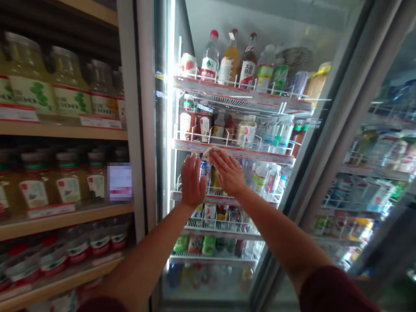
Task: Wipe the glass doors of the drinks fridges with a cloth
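Observation:
Both my arms reach into an open drinks fridge at its third wire shelf [227,198]. My left hand [192,181] is raised with its back toward me and its fingers stretched upward, holding nothing. My right hand [228,171] lies flat with the fingers extended up and to the left. Its fingertips are at the red price strip of the shelf above [260,154], next to a small pale thing [210,151] I cannot make out. A blue and white can [204,169] stands between the two hands. Yellow bottles behind the right hand are partly hidden.
The fridge holds several wire shelves of bottles [210,58] and cans. Its glass door [328,143] stands open to the right, with another fridge [383,173] beyond. Wooden shelves [65,130] of jars and bottles fill the left side.

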Motion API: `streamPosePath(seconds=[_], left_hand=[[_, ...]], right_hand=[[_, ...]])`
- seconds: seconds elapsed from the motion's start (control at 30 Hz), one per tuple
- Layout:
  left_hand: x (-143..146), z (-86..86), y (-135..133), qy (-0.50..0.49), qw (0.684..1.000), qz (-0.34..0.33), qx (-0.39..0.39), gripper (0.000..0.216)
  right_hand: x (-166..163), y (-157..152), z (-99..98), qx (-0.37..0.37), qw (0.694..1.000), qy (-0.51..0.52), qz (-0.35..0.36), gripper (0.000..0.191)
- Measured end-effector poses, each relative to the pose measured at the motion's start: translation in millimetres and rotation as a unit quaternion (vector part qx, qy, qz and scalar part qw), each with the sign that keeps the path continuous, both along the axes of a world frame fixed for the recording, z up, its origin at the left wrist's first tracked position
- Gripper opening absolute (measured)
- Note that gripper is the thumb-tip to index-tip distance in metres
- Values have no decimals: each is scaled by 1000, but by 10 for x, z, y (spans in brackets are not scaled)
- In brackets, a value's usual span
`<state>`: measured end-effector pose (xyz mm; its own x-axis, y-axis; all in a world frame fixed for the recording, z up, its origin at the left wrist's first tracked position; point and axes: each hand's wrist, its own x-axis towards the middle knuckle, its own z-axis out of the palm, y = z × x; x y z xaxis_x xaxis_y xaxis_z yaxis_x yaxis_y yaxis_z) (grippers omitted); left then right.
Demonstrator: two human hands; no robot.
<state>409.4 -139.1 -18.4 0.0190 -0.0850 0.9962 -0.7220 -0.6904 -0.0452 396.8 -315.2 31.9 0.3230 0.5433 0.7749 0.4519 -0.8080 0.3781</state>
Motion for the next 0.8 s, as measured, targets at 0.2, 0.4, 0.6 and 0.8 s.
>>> streamPosePath(seconds=[0.2, 0.4, 0.6, 0.8], left_hand=[[-187, -88, -636, 116, 984, -119, -71, 62], [53, 40, -820, 98, 992, 3, -84, 70], [165, 426, -850, 51, 988, 108, -96, 73], [184, 449, -1073, -67, 994, 74, -33, 78]], right_hand=[[-181, -362, -255, 14, 998, -11, 54, 65], [-214, -1657, -674, 116, 983, -93, -106, 73], [-76, -2027, -1183, 137, 976, -103, -132, 76], [-70, -1982, -1132, 111, 973, -138, -147, 71]])
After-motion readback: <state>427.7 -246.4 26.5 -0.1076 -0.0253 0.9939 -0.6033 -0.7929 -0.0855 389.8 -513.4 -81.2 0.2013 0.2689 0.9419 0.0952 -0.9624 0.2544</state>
